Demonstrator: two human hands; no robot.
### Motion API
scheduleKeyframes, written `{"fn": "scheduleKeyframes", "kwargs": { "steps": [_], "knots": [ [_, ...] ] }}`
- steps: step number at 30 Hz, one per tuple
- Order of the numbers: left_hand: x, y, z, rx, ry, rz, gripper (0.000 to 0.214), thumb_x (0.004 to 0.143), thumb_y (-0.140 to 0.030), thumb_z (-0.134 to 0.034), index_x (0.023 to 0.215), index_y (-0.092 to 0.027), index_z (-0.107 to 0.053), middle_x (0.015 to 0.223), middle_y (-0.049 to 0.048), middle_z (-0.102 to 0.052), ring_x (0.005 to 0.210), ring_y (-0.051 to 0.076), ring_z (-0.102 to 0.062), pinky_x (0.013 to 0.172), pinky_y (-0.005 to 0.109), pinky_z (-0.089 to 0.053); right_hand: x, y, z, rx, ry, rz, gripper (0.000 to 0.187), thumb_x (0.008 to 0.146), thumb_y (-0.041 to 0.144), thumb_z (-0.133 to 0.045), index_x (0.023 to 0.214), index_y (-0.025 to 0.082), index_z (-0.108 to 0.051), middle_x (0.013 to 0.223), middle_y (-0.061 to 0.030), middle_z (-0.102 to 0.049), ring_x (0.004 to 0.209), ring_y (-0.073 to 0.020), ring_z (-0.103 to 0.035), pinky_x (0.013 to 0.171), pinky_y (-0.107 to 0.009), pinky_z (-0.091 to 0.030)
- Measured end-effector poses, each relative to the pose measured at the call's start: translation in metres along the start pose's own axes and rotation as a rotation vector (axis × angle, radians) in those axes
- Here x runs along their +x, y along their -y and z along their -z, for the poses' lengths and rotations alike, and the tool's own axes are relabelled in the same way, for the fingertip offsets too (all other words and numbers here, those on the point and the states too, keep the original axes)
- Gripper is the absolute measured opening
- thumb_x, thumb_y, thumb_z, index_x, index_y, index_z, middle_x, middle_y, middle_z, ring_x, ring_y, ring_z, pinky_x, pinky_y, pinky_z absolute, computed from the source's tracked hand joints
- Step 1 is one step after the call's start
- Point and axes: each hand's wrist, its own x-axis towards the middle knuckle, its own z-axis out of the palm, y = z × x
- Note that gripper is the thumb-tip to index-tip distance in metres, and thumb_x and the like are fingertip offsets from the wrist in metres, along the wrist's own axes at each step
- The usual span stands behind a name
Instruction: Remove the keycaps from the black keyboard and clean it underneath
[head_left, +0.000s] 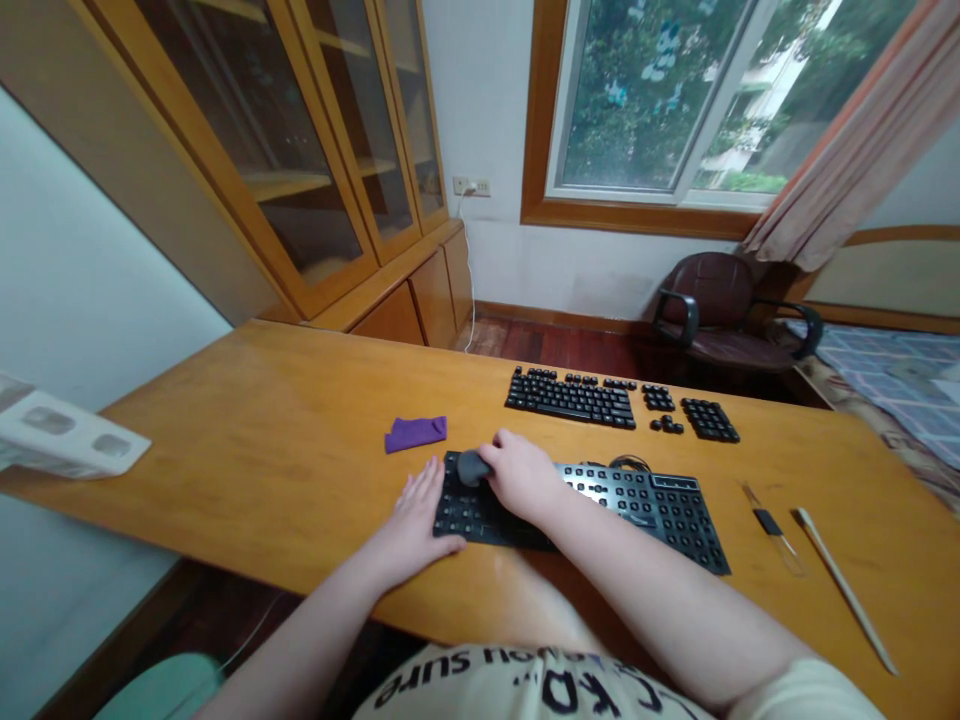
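A black keyboard base [637, 500] with its keycaps off lies in front of me, showing rows of bare switch posts. My left hand [412, 515] rests flat against its left end, fingers stretched and thumb apart along the near corner. My right hand [523, 475] is closed on a dark grey rounded tool [473, 467], whose wide end is over the upper left of the base. The hand hides the rest of the tool, so its exact kind does not show. My right forearm crosses the middle of the base and covers part of it.
Loose black keycaps [574, 398] lie in keyboard order behind the base. A folded purple cloth [416, 433] is at the back left. To the right lie a wire keycap puller [768, 522] and a thin pale stick [847, 590]. A white object [71, 435] stands far left.
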Motion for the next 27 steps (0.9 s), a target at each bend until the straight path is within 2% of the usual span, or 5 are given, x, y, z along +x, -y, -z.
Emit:
{"fn": "scheduleKeyframes", "kwargs": {
  "steps": [3, 7, 13, 20, 27],
  "knots": [
    [-0.011, -0.017, -0.024, 0.000, -0.072, 0.060, 0.101, 0.062, -0.053, -0.065, 0.141, -0.011, -0.019, 0.145, 0.0218, -0.028, 0.135, 0.036, -0.023, 0.109, 0.055, -0.017, 0.024, 0.020, -0.018, 0.012, 0.051, 0.096, 0.024, 0.087, 0.028, -0.045, 0.102, 0.021, -0.062, 0.103, -0.0082, -0.057, 0.088, -0.0201, -0.057, 0.073, -0.030, -0.045],
    [-0.011, -0.024, -0.032, 0.072, -0.143, 0.076, 0.091, 0.057, -0.061, -0.067, 0.127, -0.009, -0.040, 0.132, 0.0220, -0.046, 0.129, 0.039, -0.035, 0.109, 0.056, -0.016, 0.032, 0.033, -0.038, 0.019, 0.057, 0.121, 0.030, 0.086, 0.038, -0.047, 0.095, 0.017, -0.066, 0.099, -0.0090, -0.059, 0.090, -0.0227, -0.056, 0.077, -0.035, -0.044],
    [-0.010, -0.022, -0.033, 0.095, -0.160, 0.066, 0.087, 0.066, -0.056, -0.062, 0.134, -0.009, -0.033, 0.141, 0.0226, -0.036, 0.134, 0.036, -0.027, 0.108, 0.054, -0.021, 0.013, 0.024, -0.033, 0.009, 0.104, -0.012, 0.030, 0.086, 0.031, -0.045, 0.102, 0.016, -0.065, 0.101, -0.0118, -0.060, 0.094, -0.0242, -0.056, 0.081, -0.036, -0.043],
    [-0.010, -0.022, -0.032, 0.103, -0.148, 0.030, 0.095, 0.069, -0.053, -0.060, 0.142, -0.011, -0.017, 0.146, 0.0212, -0.028, 0.135, 0.033, -0.025, 0.108, 0.055, -0.020, -0.019, -0.020, -0.008, -0.003, 0.242, -0.134, 0.030, 0.079, 0.037, -0.050, 0.089, 0.017, -0.069, 0.085, -0.0107, -0.065, 0.076, -0.0216, -0.062, 0.067, -0.029, -0.044],
    [-0.011, -0.019, -0.033, 0.131, -0.138, 0.028, 0.096, 0.071, -0.056, -0.057, 0.142, -0.008, -0.015, 0.145, 0.0212, -0.029, 0.135, 0.033, -0.025, 0.108, 0.054, -0.021, -0.099, -0.091, 0.017, -0.034, 0.313, -0.323, 0.025, 0.077, 0.034, -0.051, 0.082, 0.017, -0.069, 0.083, -0.0087, -0.065, 0.073, -0.0186, -0.061, 0.066, -0.026, -0.040]
  ]
}}
